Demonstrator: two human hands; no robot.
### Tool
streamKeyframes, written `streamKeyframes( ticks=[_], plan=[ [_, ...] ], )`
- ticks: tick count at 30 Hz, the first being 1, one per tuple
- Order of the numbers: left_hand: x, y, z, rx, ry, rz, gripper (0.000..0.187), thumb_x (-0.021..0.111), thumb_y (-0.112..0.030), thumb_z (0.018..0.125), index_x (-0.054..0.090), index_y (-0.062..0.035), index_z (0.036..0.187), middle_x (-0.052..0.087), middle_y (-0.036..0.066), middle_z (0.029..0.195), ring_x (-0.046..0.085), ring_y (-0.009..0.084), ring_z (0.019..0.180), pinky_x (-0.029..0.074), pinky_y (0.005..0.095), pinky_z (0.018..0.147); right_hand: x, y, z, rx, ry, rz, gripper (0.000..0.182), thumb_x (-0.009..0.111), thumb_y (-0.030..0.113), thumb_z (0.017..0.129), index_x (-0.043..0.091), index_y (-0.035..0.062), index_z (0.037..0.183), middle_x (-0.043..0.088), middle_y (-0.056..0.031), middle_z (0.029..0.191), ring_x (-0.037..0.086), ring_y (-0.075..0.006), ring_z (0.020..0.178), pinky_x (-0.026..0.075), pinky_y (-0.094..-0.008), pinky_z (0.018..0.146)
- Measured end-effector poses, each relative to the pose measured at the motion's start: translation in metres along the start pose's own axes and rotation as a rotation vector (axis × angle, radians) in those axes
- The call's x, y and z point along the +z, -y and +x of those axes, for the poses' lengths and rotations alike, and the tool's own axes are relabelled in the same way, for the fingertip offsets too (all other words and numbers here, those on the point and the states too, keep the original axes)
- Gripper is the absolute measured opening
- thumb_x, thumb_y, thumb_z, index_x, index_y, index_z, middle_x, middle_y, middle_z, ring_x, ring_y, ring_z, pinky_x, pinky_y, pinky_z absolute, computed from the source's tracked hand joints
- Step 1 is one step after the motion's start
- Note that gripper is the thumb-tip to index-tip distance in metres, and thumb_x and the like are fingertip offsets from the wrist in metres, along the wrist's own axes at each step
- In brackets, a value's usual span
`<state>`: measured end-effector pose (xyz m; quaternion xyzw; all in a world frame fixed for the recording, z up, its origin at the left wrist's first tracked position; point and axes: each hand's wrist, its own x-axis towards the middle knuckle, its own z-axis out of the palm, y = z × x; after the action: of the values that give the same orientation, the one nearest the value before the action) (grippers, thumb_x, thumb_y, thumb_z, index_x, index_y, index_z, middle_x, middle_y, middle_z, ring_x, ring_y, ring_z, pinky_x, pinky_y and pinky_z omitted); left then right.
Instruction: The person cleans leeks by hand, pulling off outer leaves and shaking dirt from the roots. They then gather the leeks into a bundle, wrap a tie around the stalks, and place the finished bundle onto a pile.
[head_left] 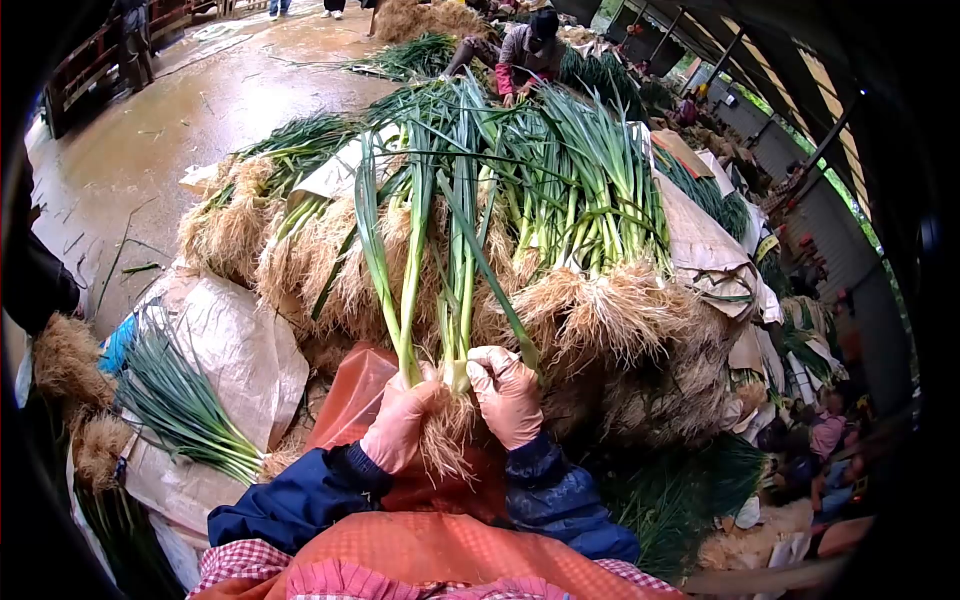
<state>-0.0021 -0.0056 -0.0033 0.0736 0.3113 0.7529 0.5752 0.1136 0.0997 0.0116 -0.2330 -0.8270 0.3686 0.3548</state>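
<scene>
My gloved left hand (395, 425) is closed around the lower stalks of a few long green onions (412, 270), just above their pale, stringy roots (447, 435). Close beside it, my gloved right hand (508, 395) has its fingers pinched at the white base of the same green onions. One loose outer leaf (490, 270) slants down to the right hand and ends behind its fingers. The tops of the held stalks lie across a big heap of green onions (600, 190), whose roots (620, 310) face me.
An orange apron (440, 550) covers my lap. At left, more green onions (185, 400) lie on a pale sack (245, 350). Another person (530, 50) bends over the far side of the heap. Wet floor (200, 140) stretches behind at left; further piles and people line the right.
</scene>
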Motion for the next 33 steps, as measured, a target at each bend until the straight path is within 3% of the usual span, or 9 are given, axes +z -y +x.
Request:
streamKeyframes(
  ticks=[5,8,13,16,22,27,29,31,33],
  plan=[
    [0.006,-0.007,-0.004,0.065,-0.09,0.028,0.019,0.061,0.007,0.077,0.047,-0.0041,0.084,0.06,0.008,0.08,0.06,0.0139,0.065,0.051,0.0244,0.058,-0.02,0.024,-0.008,0.356,-0.029,0.864,0.025,0.064,0.023,0.087,0.057,0.0003,0.095,0.064,-0.0061,0.078,0.055,-0.0057,0.059,0.041,-0.0156,0.049],
    [0.011,-0.008,-0.007,0.004,-0.063,0.062,0.02,0.061,0.009,0.075,0.048,-0.0038,0.083,0.06,0.008,0.079,0.061,0.0151,0.067,0.053,0.0265,0.061,-0.006,0.0,0.019,0.221,-0.047,0.798,0.044,0.063,0.016,0.087,0.043,0.0003,0.123,0.057,-0.0084,0.115,0.056,-0.0058,0.073,0.041,-0.0154,0.051],
    [0.004,-0.017,-0.011,-0.045,-0.051,0.05,0.019,0.063,0.005,0.076,0.053,-0.0014,0.091,0.06,0.006,0.079,0.061,0.0146,0.065,0.053,0.0265,0.062,0.021,-0.007,0.034,0.264,0.153,1.217,0.067,0.06,0.006,0.085,0.024,0.0007,0.141,0.046,-0.0116,0.133,0.048,-0.0177,0.118,0.045,-0.0271,0.092],
    [0.002,-0.025,-0.011,-0.125,0.014,-0.035,0.019,0.06,0.007,0.077,0.052,0.0003,0.093,0.061,0.008,0.083,0.064,0.0167,0.071,0.055,0.0289,0.065,0.018,0.003,0.032,0.354,0.209,1.156,0.063,0.061,0.009,0.085,0.029,0.0024,0.139,0.051,-0.0106,0.127,0.056,-0.0139,0.1,0.048,-0.0257,0.083],
    [0.015,-0.019,-0.005,-0.178,0.068,-0.206,0.012,0.056,0.008,0.079,0.051,0.0002,0.087,0.061,0.01,0.087,0.064,0.0186,0.077,0.056,0.0309,0.072,0.016,-0.012,-0.016,0.23,-0.246,0.462,0.009,0.062,0.01,0.088,0.062,0.0011,0.084,0.058,0.0024,0.075,0.05,-0.0045,0.067,0.041,-0.0196,0.061],
    [0.025,-0.012,0.001,-0.058,-0.032,-0.067,0.018,0.062,0.006,0.077,0.049,-0.0037,0.085,0.058,0.006,0.082,0.061,0.0159,0.074,0.054,0.027,0.07,-0.037,0.005,-0.07,0.273,-0.159,0.546,0.008,0.063,0.005,0.085,0.063,-0.0031,0.086,0.063,-0.0025,0.08,0.056,-0.0094,0.068,0.046,-0.0218,0.063],
    [0.016,-0.019,0.005,-0.014,0.007,0.068,0.023,0.064,0.005,0.078,0.047,-0.0055,0.09,0.058,0.004,0.082,0.061,0.0138,0.073,0.054,0.0252,0.067,-0.087,-0.034,-0.112,0.815,0.112,0.453,0.015,0.063,0.008,0.085,0.064,-0.0028,0.095,0.063,-0.0045,0.083,0.059,-0.0115,0.075,0.047,-0.0223,0.063],
    [0.022,-0.016,0.003,-0.022,-0.023,0.037,0.022,0.064,0.004,0.078,0.048,-0.0065,0.089,0.058,0.003,0.082,0.06,0.0127,0.07,0.053,0.0239,0.065,-0.105,-0.053,-0.139,0.571,0.715,-0.751,0.038,0.061,0.001,0.08,0.058,0.0021,0.118,0.062,-0.0101,0.105,0.062,-0.0153,0.085,0.051,-0.0263,0.074],
    [0.025,-0.008,0.001,-0.017,0.01,0.095,0.02,0.063,0.004,0.079,0.049,-0.0074,0.088,0.059,0.004,0.082,0.058,0.0122,0.068,0.05,0.0217,0.061,-0.09,-0.041,-0.12,0.541,0.392,0.01,0.049,0.064,0.001,0.077,0.054,0.0059,0.125,0.059,-0.0107,0.11,0.061,-0.0169,0.09,0.049,-0.0267,0.079]
  ],
)
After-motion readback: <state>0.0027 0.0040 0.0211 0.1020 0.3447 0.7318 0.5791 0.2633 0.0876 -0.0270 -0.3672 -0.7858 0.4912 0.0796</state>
